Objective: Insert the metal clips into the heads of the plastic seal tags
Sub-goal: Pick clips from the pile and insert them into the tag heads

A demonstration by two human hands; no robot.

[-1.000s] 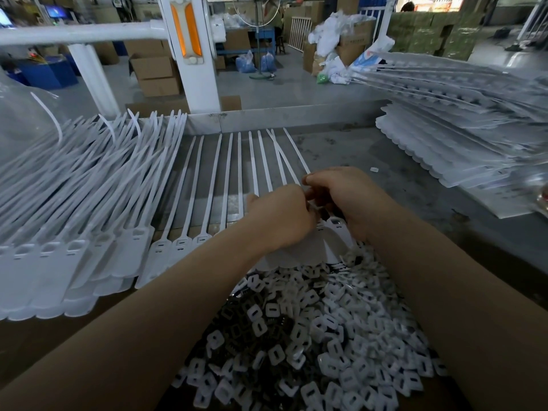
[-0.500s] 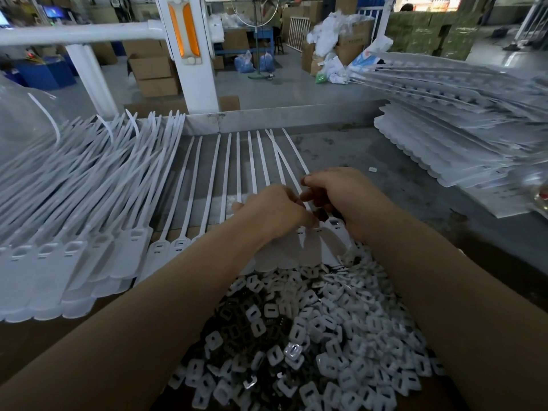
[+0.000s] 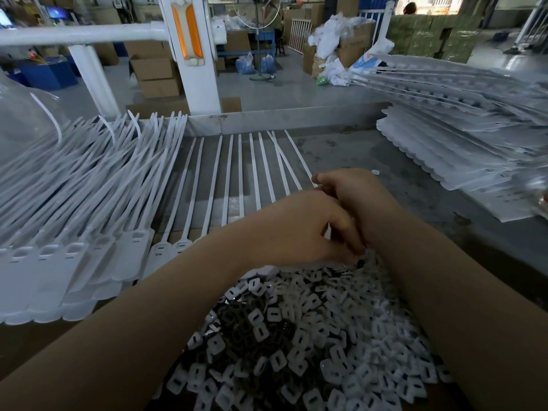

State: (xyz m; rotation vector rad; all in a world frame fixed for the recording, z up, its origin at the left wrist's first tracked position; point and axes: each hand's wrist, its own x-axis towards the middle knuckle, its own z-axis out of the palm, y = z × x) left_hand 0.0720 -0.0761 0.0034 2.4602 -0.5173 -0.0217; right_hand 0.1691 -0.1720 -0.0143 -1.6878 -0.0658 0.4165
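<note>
Left of my left hand [image 3: 299,229], the finished seal tags [image 3: 89,203] lie fanned. That hand curls down, right hand [image 3: 353,194] pinching a strap against it (grip hidden). The metal clips [image 3: 296,336] sit heaped just below both, within reach.

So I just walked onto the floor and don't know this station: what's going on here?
A person is fitting clips into white plastic seal tags laid in a row on the metal table. Both hands meet over the tag heads at the row's right end: the left hand with fingers curled, the right hand close behind it; what they pinch is hidden. A heap of small clips lies just below.
</note>
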